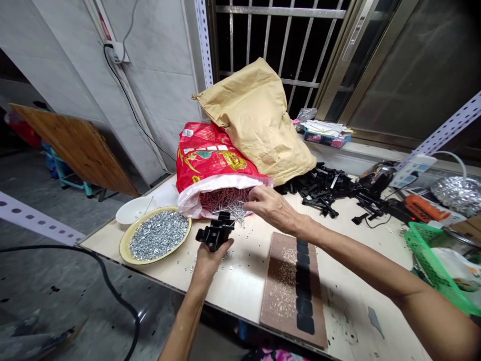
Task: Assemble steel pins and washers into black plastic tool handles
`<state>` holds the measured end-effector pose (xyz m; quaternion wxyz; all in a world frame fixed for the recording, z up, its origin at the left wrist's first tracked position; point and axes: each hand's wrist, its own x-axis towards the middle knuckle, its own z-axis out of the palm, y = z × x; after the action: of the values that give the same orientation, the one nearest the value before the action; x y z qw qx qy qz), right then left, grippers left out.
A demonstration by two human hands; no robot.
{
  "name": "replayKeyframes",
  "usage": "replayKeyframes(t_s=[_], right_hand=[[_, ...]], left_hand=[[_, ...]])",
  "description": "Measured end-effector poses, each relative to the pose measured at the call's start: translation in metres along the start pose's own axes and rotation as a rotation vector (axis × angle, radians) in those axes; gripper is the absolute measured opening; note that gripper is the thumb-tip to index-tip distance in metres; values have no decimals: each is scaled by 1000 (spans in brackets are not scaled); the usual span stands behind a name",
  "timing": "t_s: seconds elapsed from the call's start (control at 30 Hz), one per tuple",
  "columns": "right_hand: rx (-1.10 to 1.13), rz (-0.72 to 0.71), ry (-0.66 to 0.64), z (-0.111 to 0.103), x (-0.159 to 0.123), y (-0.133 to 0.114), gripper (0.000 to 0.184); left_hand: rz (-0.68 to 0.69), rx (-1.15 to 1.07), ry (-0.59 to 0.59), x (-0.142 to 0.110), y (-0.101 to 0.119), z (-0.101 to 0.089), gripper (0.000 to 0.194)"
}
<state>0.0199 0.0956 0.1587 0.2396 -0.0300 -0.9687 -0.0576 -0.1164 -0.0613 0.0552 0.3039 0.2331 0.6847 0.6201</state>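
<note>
My left hand [208, 260] is closed around a bunch of black plastic parts [217, 231], held up over the table's front left. My right hand [269, 206] is pinched on what looks like a thin, long screw [238, 216], which slants down toward the black parts; its exact contact with them is too small to tell. Just behind both hands, a red and white bag [214, 155] lies with its mouth facing me. Long dark-red screws [221, 199] fill the opening, with silvery ones [236, 206] at the front.
Left stands a yellow bowl [123, 245] of small metal pieces, beside a white bowl [130, 210]. A brown board [276, 296] with black pads lies right of my left hand. Behind are a paper sack [263, 120] and piled black parts [330, 185]; a green basket [424, 250] stands right.
</note>
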Motion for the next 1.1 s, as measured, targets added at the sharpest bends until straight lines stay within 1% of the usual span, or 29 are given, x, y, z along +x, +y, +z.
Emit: replayKeyframes(t_s=[0.07,0.1,0.13,0.17,0.2,0.23,0.27,0.3,0.33,0.37,0.43,0.5,0.57,0.63,0.7,0.8,0.83,0.87,0.9,0.97,1.0,1.03,1.1], right_hand=[[46,-73,-40,-2,4,-3,21],[105,-100,-48,-2,6,-4,20],[188,-110,-44,-2,7,-3,18],[284,-92,-29,0,9,-2,21],[373,-40,-2,4,10,1,26],[436,47,19,11,11,5,27],[460,163,11,21,11,9,24],[455,288,-18,33,11,13,18],[422,404,-80,47,11,16,15],[389,494,-193,63,10,18,14],[367,560,-270,94,11,18,15],[339,618,-292,120,16,14,17],[308,678,-303,136,22,9,17],[292,715,-302,143,27,4,15],[294,716,-271,142,27,1,14],[316,668,-191,125,19,-1,16],[351,644,-126,116,16,-2,17],[411,621,-33,106,14,-3,20],[495,601,86,95,12,-4,27],[703,569,345,72,14,-8,46],[802,554,445,61,16,-10,52],[879,539,501,51,18,-12,54],[979,498,535,37,23,-17,49]], left_hand=[[7,59,-21,1,-1,0,38],[14,71,-26,2,-2,0,38],[18,62,-25,2,-4,-1,38],[19,30,-12,3,-5,-1,40],[16,-20,6,3,-6,-2,42],[14,-80,30,2,-7,-2,44],[11,-137,56,2,-7,-2,46],[11,-179,83,1,-7,-2,47],[19,-197,105,0,-6,-2,46],[35,-188,115,-1,-5,-1,45],[57,-128,118,-4,-3,1,41],[63,-58,119,-6,-1,3,39],[82,2,127,-8,1,4,38],[106,12,132,-6,3,3,39],[95,-79,161,-3,4,0,43],[39,-202,203,3,3,-5,49],[33,-202,196,4,2,-5,48],[35,-190,179,5,1,-5,48],[39,-175,156,6,0,-4,47],[31,-127,106,8,0,1,45],[19,-92,81,8,0,5,44],[8,-51,59,9,1,8,43],[3,25,28,11,4,15,42]])
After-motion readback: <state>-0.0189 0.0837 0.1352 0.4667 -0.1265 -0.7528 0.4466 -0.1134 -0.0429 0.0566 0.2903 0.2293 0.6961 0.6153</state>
